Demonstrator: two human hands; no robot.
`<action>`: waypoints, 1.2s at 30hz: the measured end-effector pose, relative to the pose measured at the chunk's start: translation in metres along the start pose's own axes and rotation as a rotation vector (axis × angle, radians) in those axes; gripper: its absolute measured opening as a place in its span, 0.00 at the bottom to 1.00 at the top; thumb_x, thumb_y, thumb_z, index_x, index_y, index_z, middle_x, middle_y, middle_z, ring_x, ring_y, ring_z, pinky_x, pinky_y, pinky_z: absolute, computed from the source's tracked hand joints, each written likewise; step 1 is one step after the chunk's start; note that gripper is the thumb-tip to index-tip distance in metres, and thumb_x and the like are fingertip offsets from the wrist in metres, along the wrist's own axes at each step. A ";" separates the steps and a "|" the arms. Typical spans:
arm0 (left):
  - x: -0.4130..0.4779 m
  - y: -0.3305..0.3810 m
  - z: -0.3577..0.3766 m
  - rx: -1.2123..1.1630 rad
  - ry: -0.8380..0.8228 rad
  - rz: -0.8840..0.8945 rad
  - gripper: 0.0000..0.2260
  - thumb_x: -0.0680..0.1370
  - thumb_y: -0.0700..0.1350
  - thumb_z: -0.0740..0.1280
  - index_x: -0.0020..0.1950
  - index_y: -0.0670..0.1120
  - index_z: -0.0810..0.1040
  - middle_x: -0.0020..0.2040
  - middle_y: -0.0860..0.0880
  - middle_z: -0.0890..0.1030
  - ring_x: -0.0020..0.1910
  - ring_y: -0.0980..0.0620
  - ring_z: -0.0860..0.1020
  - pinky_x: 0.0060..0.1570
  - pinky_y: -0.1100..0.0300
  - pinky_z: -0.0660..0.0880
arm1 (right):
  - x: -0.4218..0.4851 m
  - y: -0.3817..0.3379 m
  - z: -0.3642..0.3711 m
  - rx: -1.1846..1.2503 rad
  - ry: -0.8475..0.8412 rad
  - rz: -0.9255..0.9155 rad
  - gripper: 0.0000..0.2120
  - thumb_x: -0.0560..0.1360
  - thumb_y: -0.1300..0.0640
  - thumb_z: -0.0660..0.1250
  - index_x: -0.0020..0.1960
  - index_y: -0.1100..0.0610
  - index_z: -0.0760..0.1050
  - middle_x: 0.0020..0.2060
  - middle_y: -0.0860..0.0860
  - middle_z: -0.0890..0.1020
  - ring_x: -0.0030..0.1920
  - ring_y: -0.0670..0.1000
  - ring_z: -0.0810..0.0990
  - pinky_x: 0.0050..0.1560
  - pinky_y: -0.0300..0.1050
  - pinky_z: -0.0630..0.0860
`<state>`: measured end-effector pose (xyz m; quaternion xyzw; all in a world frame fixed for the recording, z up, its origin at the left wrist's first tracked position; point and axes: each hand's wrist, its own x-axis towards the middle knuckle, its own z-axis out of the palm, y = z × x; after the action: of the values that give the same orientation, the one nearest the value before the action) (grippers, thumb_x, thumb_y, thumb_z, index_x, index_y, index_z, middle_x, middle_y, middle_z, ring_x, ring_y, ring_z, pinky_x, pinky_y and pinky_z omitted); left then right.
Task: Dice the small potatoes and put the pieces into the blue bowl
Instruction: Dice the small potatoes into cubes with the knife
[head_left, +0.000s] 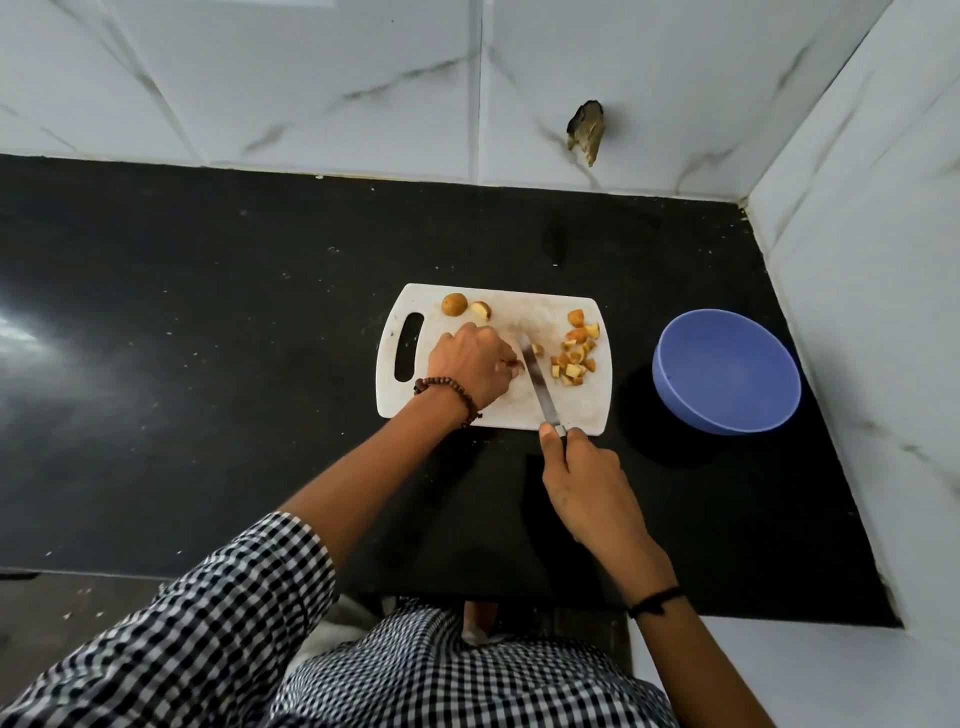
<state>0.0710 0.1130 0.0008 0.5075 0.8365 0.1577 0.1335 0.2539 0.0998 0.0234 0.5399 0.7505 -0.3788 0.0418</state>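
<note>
The left hand (470, 366) lay curled over the middle of the white cutting board (519, 306), its fingertips pinching a potato piece (517, 365) that the knuckles mostly hid. The right hand (587, 483) was wrapped round the handle of a knife (537, 382) just off the board's near edge, forefinger laid along the top. The blade ran slantwise up the board, its tip beside the left fingertips, so it stood between the held piece and the pile of diced pieces (575, 356) on the board's right side. One stray cube (537, 349) sat just beside the blade, on the pile's side.

At the board's far edge, behind the left hand, a whole small potato (454, 304) and a cut half (481, 310) lay near each other, next to the handle slot. The blue bowl (727, 374) stood on the black bench (208, 364) to the right of the board, apart from it, close to the side wall (883, 260). All the cut pieces in view lay on the board.

A beaded bracelet (452, 392) circled the left wrist and a black thread (657, 600) the right. A checked sleeve (208, 623) covered the left upper arm. The marbled back wall (311, 78) had a broken hole (587, 130) above the board.
</note>
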 end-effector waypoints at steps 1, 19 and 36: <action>-0.001 -0.001 0.000 0.002 0.001 0.002 0.09 0.76 0.50 0.68 0.56 0.53 0.82 0.53 0.47 0.78 0.51 0.47 0.76 0.53 0.54 0.73 | 0.002 -0.002 0.001 -0.004 0.002 -0.009 0.22 0.84 0.39 0.48 0.54 0.54 0.72 0.42 0.52 0.79 0.44 0.51 0.80 0.49 0.54 0.80; -0.002 0.002 0.005 -0.069 -0.011 -0.092 0.09 0.76 0.50 0.68 0.51 0.47 0.84 0.47 0.49 0.82 0.41 0.48 0.79 0.37 0.56 0.76 | 0.008 -0.014 0.025 -0.328 0.118 -0.074 0.19 0.86 0.45 0.46 0.58 0.58 0.68 0.47 0.55 0.80 0.47 0.57 0.82 0.42 0.51 0.75; 0.006 -0.001 0.020 -0.119 -0.001 -0.140 0.11 0.75 0.51 0.69 0.51 0.45 0.82 0.45 0.49 0.82 0.39 0.51 0.79 0.39 0.53 0.81 | 0.023 -0.019 0.021 -0.389 0.085 -0.046 0.15 0.86 0.47 0.47 0.55 0.56 0.65 0.44 0.53 0.78 0.43 0.55 0.78 0.40 0.49 0.70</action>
<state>0.0747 0.1201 -0.0181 0.4390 0.8590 0.1971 0.1747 0.2211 0.1025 0.0070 0.5198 0.8229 -0.2042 0.1048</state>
